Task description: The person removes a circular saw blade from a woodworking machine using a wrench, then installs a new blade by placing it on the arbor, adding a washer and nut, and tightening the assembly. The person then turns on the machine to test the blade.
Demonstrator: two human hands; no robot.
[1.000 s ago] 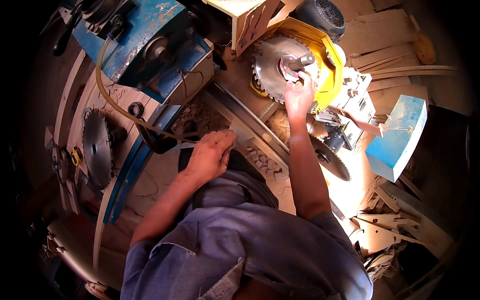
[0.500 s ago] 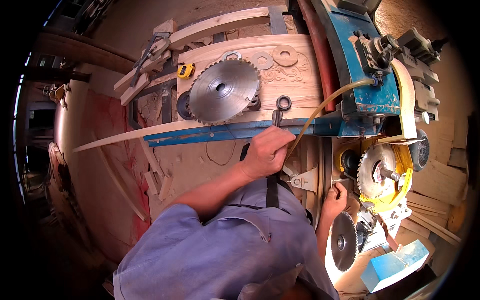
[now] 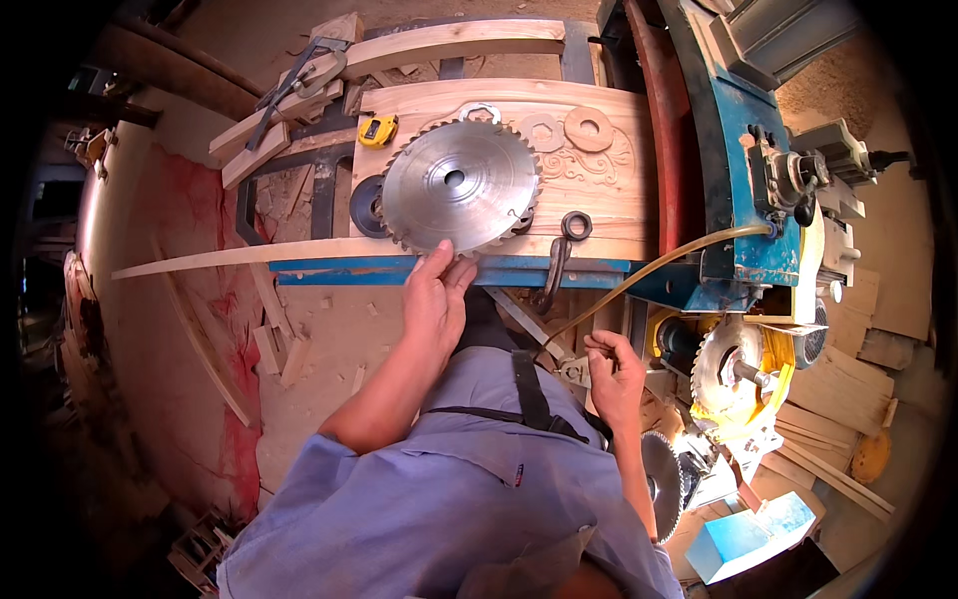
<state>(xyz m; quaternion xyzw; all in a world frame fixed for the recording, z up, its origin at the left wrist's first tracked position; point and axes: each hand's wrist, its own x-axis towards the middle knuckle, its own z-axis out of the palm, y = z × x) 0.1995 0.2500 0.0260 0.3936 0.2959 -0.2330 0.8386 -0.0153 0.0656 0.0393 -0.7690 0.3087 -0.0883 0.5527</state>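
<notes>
Lowest in the frame, a lilac-blue work shirt point(image 3: 449, 509) with dark apron straps, forearms rising from it toward the bench.

Right of centre, right hand point(image 3: 616, 367) curled shut, fingers pinched together on a small pale metal fitting point(image 3: 576, 371) held at its left edge; exactly what kind of part cannot be told. Just right of that hand, a toothed saw blade mounted on a spindle inside a yellow guard point(image 3: 736, 371), and lower right another dark toothed disc point(image 3: 661, 481) standing on edge.

Centre frame, left hand point(image 3: 435, 299) stretched forward, fingers straight and together, not clamped on anything, fingertips resting at the near rim of the large loose silver circular saw blade point(image 3: 461, 188). Blade lying flat on a pale carved wooden panel point(image 3: 599, 190), just beyond a blue metal rail point(image 3: 399, 270), directly ahead of the left hand and touching or nearly touching its fingertips.

Judged from this: reaching-for-the-blade stage, grasp not yet made. Next move likely calls for sliding the fingers under or around the toothed rim with care, thumb kept off the teeth, and lifting it level over the rail.

Beside the blade, a dark ring-ended wrench point(image 3: 559, 258) hanging over the rail, flat round washers point(image 3: 589, 128) on the panel, a yellow tape measure point(image 3: 378, 130) upper left. Furthest, upper right, a blue machine body point(image 3: 743, 150).
</notes>
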